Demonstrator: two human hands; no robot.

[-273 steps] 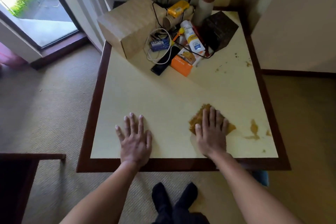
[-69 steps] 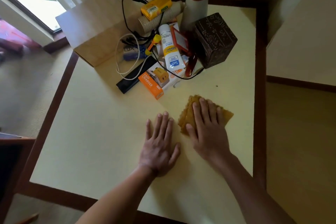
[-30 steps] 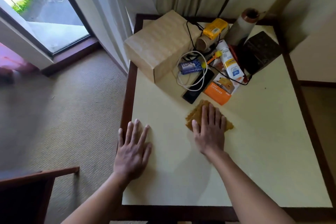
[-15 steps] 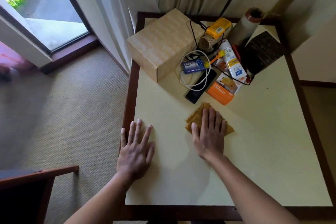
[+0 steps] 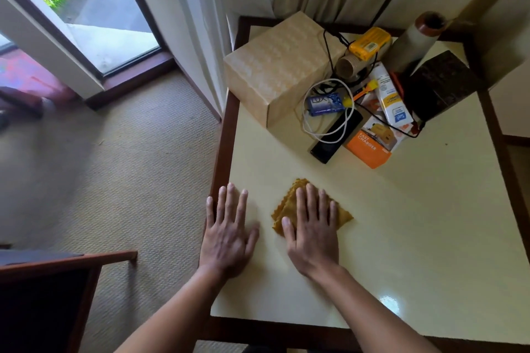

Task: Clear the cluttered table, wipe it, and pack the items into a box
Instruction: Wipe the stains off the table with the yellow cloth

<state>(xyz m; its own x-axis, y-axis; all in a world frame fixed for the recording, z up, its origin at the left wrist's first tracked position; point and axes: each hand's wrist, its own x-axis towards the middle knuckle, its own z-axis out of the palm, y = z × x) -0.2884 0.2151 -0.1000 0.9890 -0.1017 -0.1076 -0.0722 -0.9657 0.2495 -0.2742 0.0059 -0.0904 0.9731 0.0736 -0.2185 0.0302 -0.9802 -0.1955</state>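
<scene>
right hand point(image 5: 311, 231): flat on the cloth point(image 5: 342, 213), not gripping; press down, rub slowly
left hand point(image 5: 228, 233): flat, holds nothing, steadies the table point(image 5: 430, 223)

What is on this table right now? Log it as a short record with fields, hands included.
left hand: flat on the table, fingers straight, holding nothing
right hand: flat, pressing the mustard cloth
beige box: far left corner
clutter: fast charger box, black phone, Lux soap, dark box, piled beside the beige box
packing: not yet begun
</scene>
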